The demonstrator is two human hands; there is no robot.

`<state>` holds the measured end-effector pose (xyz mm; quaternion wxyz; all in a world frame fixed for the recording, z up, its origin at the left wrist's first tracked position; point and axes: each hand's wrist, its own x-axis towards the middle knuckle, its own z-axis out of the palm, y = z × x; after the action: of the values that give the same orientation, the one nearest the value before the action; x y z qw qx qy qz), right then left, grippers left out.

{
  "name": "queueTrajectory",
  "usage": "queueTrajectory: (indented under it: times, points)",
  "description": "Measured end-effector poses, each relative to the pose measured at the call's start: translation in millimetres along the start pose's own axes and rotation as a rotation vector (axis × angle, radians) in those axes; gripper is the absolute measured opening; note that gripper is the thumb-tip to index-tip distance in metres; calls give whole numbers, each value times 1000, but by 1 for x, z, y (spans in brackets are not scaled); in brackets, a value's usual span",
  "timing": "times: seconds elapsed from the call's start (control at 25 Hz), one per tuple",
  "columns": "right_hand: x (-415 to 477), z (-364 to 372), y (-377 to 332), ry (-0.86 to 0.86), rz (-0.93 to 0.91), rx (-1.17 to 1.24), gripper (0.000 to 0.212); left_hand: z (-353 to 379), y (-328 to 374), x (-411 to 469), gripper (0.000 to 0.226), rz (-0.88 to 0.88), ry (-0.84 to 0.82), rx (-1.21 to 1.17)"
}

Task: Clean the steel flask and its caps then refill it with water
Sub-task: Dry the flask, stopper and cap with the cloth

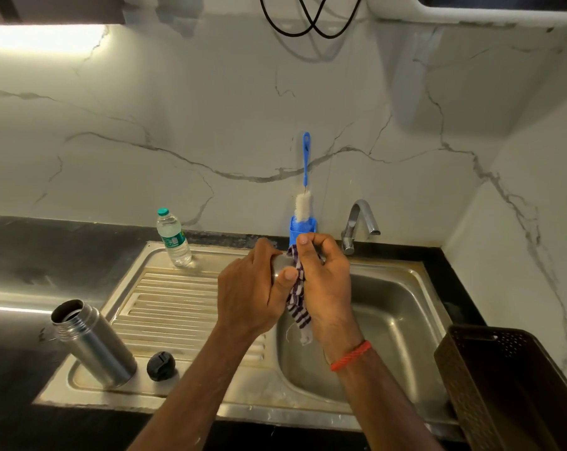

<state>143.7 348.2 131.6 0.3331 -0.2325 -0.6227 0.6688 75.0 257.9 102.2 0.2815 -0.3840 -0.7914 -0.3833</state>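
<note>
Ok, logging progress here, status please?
Left hand grips steel cap; right hand presses striped cloth on it. Flask open on drainboard, black cap beside. Nothing blocking.

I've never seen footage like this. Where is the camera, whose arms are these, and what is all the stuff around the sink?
There is no machine here. A person wears one camera on the head, and it looks down at their own two hands. The left hand grips a steel cap. The right hand holds a striped cloth against it, over the sink. On the ribbed drainboard stand the open steel flask, a small black cap beside it, and a plastic water bottle. Behind the hands, a blue bottle brush stands in a blue holder near the tap. A brown basket sits on the right.
</note>
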Motion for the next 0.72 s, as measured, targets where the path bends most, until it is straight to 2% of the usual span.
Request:
queueTrajectory:
  times: [0.08, 0.16, 0.24, 0.32, 0.36, 0.4, 0.44, 0.52, 0.6, 0.68, 0.72]
  points:
    - [0, 3, -4, 15, -73, 5, 16, 4, 6, 2, 61, -112, 0, -122]
    - [-2, 4, -8, 11, -210, -14, 18, 11, 15, 3, 54, -283, -14, -350]
    - [-5, 3, -8, -34, -458, -114, 24, 12, 26, 10, 51, -608, -26, -762]
    - [0, -4, -1, -84, -805, -376, 20, 7, 32, 18, 48, -1013, -143, -1147]
    - [4, -9, 3, -106, -962, -510, 20, 7, 29, 21, 45, -1113, -230, -1228]
    - [9, -14, 6, -129, -1055, -589, 21, 6, 29, 23, 44, -1132, -316, -1206]
    - [14, -18, 8, -155, -1062, -596, 25, 7, 28, 23, 46, -1118, -375, -1138]
    - [18, -19, 4, -170, -877, -457, 28, 8, 30, 25, 60, -972, -369, -1020]
    - [21, -16, -4, -106, -570, -274, 21, 13, 23, 20, 71, -608, -302, -802]
    - [28, -12, -11, -55, -236, -154, 18, 17, 7, 15, 70, -212, -220, -492]
    - [32, -11, -14, -63, -92, -126, 21, 16, -2, 15, 69, -73, -179, -311]
